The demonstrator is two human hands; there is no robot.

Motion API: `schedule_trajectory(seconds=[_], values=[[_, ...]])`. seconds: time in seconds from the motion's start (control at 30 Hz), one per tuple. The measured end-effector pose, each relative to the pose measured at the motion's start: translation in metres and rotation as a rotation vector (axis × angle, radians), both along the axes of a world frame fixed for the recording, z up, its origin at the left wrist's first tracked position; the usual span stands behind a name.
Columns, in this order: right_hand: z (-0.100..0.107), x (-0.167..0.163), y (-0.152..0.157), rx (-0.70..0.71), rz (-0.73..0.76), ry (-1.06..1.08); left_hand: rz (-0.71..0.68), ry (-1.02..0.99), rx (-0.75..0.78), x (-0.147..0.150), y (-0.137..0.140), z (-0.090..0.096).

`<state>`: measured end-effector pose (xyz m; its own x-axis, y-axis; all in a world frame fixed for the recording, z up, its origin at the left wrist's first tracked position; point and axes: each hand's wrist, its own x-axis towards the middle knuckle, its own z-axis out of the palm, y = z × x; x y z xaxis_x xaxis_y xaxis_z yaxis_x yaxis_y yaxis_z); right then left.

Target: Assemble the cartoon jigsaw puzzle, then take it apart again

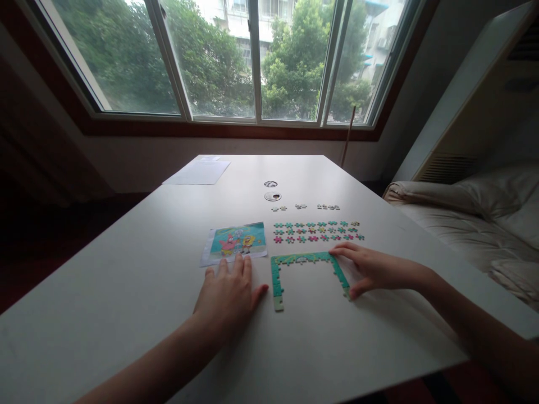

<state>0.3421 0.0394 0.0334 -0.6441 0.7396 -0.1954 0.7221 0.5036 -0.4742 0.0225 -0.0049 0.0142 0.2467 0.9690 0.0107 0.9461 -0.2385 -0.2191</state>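
A partly joined jigsaw puzzle border [301,257], green and teal, forms a top edge and two sides on the white table. My right hand [370,270] rests at its right side, with the fingertips on the upper right corner and the thumb by the lower right end. My left hand [229,286] lies flat with spread fingers, left of the border. Its fingertips touch the lower edge of a cartoon reference picture [238,238]. Beyond the border, loose puzzle pieces [311,230] are laid out in rows, with a few small clusters [328,207] farther back.
Two round discs [273,196] lie behind the pieces. White paper sheets [197,171] are at the table's far left corner. A pale sofa [455,213] stands on the right, a thin stick [348,137] leans by the window, and the table [126,269] ends close in front.
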Motion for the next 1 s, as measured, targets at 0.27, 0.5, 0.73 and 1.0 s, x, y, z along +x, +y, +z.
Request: schedule_trajectory(seconds=[0.27, 0.5, 0.73, 1.0], values=[[-0.001, 0.003, 0.000, 0.014, 0.011, -0.015, 0.007, 0.051, 0.030, -0.001, 0.004, -0.004], [-0.002, 0.005, 0.001, 0.015, 0.017, -0.026, -0.002, 0.033, 0.034, -0.002, 0.007, -0.001], [0.002, 0.003, -0.001, 0.016, 0.017, -0.032, -0.094, 0.015, 0.122, -0.002, 0.008, 0.005], [0.011, 0.001, 0.001, 0.061, 0.033, 0.013, -0.381, -0.099, 0.100, 0.003, 0.016, 0.014]])
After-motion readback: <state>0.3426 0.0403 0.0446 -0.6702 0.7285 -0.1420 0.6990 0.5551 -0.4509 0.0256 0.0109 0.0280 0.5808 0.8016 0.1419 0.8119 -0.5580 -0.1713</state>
